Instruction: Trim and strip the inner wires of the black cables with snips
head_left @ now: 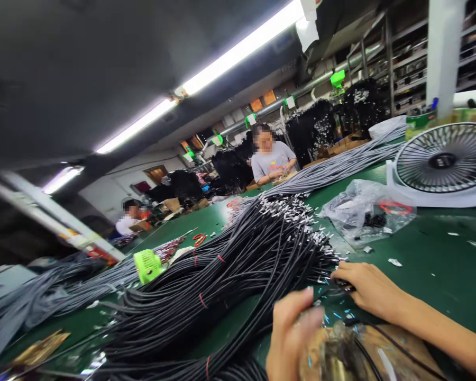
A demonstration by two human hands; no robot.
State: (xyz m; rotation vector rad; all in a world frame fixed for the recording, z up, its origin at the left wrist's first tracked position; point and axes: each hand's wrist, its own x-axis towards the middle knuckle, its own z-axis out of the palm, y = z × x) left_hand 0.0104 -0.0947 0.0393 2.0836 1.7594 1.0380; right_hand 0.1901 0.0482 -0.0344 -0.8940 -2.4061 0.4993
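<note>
A large bundle of black cables (206, 275) with stripped, white-tipped ends (301, 227) lies across the green table in front of me. My right hand (371, 291) is beside those ends, fingers curled round a small black piece (344, 284) whose exact kind I cannot make out. Closer to me, my left hand (291, 333) is raised at the bundle's near side, its fingers smeared by motion. Right of it stands a worn block-like fixture (337, 354), blurred, with a black cable (367, 357) running over it. Small blue scraps (335, 316) are scattered between my hands.
A white fan (442, 159) stands at the right, near a clear plastic bag (365, 211). Grey cables (341, 164) stretch across the back of the green table (432, 264). A small green fan (147, 266) sits left of the bundle. Two people work farther off.
</note>
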